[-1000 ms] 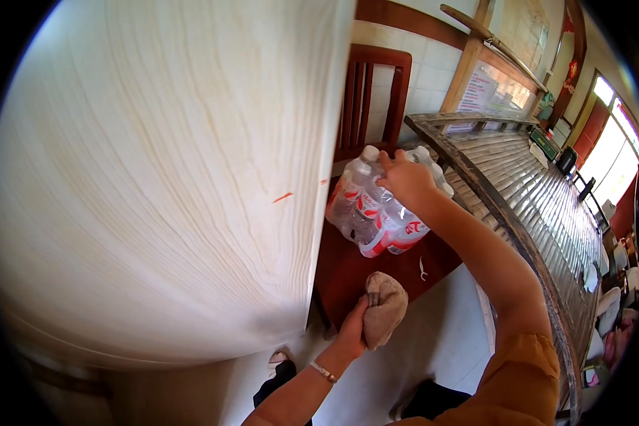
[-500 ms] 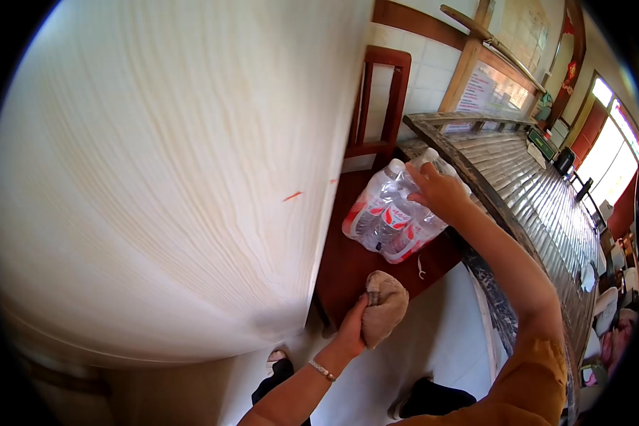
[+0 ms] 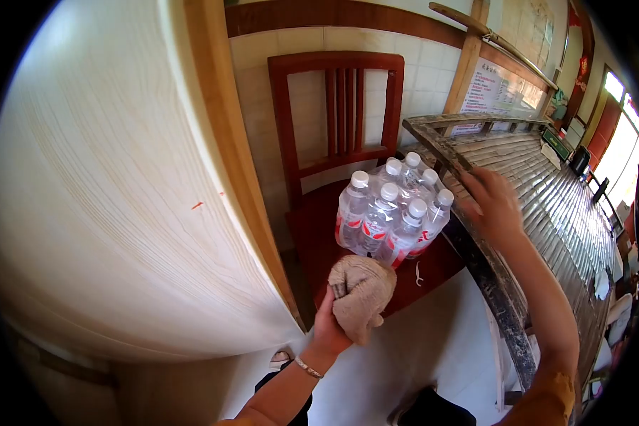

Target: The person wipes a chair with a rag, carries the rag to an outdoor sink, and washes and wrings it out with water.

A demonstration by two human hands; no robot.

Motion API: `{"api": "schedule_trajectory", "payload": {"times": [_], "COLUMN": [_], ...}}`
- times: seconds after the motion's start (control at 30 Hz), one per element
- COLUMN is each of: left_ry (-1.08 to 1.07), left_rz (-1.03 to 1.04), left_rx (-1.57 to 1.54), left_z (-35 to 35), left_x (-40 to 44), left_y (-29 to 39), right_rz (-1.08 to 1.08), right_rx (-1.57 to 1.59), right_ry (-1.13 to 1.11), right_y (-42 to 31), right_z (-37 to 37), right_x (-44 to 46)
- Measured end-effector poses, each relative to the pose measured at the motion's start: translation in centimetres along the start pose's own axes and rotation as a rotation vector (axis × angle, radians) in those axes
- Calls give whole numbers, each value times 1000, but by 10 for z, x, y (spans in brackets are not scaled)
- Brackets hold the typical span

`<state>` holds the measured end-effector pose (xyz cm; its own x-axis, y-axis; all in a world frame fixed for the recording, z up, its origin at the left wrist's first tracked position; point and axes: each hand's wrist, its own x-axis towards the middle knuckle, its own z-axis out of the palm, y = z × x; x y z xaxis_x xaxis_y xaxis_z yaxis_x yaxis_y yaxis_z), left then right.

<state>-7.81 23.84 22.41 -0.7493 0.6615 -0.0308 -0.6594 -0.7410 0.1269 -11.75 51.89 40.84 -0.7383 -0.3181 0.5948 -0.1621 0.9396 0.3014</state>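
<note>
My left hand [image 3: 331,328] is closed around a bunched beige cloth [image 3: 366,291], held in front of the chair seat's near edge. Behind the cloth, a shrink-wrapped pack of water bottles [image 3: 382,221] with white caps and red-and-white labels stands upright on the dark red wooden chair [image 3: 344,155]. To the right of the pack is my right hand [image 3: 491,202], above the bench's edge rail, slightly blurred, its fingers stretched out and holding nothing. Whether it touches the rail cannot be made out.
A large pale wood-grain panel [image 3: 121,192] fills the left side. On the right runs a slatted bamboo bench [image 3: 539,177] with a dark weathered frame. A small white strip [image 3: 419,274] lies on the chair seat. Tiled wall [image 3: 422,78] stands behind.
My right hand has left the bottle pack and moved right, over the bench edge. The cloth in my left hand is nearer the pack. The view has shifted, showing more of the chair.
</note>
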Motion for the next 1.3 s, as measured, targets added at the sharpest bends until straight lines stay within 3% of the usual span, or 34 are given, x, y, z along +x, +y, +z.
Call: {"api": "schedule_trajectory", "payload": {"times": [0.07, 0.1, 0.13, 0.27, 0.37, 0.5, 0.63, 0.7, 0.73, 0.8, 0.83, 0.87, 0.97, 1.0, 1.07, 1.17, 1.2, 1.27, 1.3], "left_ry": [-93, -57, -19, 126, 245, 428, 450, 602, 601, 624, 622, 626, 612, 630, 676, 571, 511, 413, 491], "left_rz": [49, 122, 194, 823, 1181, 1499, 1535, 1650, 1649, 1203, 1227, 1239, 859, 998, 615, 412, 428, 90, 13], "left_rx": [44, 106, 164, 658, 894, 1263, 1405, 2131, 2123, 2832, 2864, 2868, 2823, 2806, 2815, 2814, 2840, 2585, 2461], "left_z": [2, 21, 38, 88, 103, 110, 82, 47, 24, -4, -14, -8, 1, 3, 24, 44, 39, 32, 28], "left_x": [3, 1, 2, 26, 66, 136, 197, 225, 237, 251, 253, 255, 255, 256, 251, 255, 262, 282, 290], "left_y": [7, 10, 11, 22, 46, 92, 130, 153, 167, 190, 191, 191, 194, 193, 190, 202, 214, 241, 246], "right_rz": [132, 131, 262, 592, 608, 619, 572, 571, 571, 587, 602, 600, 599, 596, 594, 600, 600, 611, 584], "right_rx": [-104, -105, -93, 36, 52, 82, 101, 113, 106, 126, 116, 122, 121, 130, 126, 134, 136, 174, 194], "right_ry": [-136, -127, -259, -592, -578, -554, -488, -487, -488, -473, -493, -483, -492, -507, -534, -584, -597, -638, -625], "right_y": [38, 50, 61, 62, 66, 69, 74, 74, 74, 73, 72, 73, 69, 70, 72, 73, 73, 73, 75], "right_z": [-1, 0, 1, 3, 7, 7, 11, 11, 10, 10, 9, 8, 6, 6, 10, 8, 6, 3, 2], "right_x": [-29, -44, -59, -81, -83, -87, -95, -94, -95, -95, -94, -93, -93, -93, -95, -94, -93, -89, -89]}}
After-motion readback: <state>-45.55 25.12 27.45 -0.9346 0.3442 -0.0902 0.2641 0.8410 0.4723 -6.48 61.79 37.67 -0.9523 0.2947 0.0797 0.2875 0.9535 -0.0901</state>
